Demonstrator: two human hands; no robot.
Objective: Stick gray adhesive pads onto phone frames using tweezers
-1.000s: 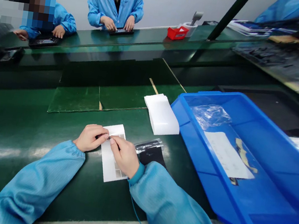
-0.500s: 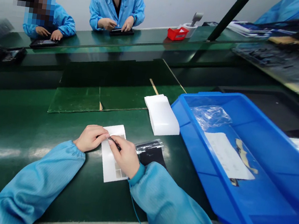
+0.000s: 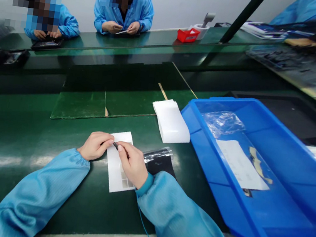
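My left hand (image 3: 96,146) is closed in a pinch over the top edge of a white sheet (image 3: 114,169) with pale grey rectangles; what its fingertips hold is too small to make out. My right hand (image 3: 133,164) grips a slim dark tool (image 3: 115,145), possibly tweezers, whose tip meets the left fingertips. Part of the sheet is hidden under the right hand. Just beyond the right wrist lies a black flat piece (image 3: 161,166) with a clear glossy film (image 3: 157,154) along its upper edge.
A stack of white sheets (image 3: 172,122) lies beside a large blue bin (image 3: 212,172) holding clear plastic and paper. Green boards (image 3: 80,106) cover the bench ahead. Across it, two co-workers in blue handle flat items near a red box (image 3: 187,35). A blue cord (image 3: 141,219) hangs from my right wrist.
My right fingers have shifted slightly on the dark tool, and the hands otherwise stay in place. Across the bench, one co-worker now holds up a thin pale flat item.
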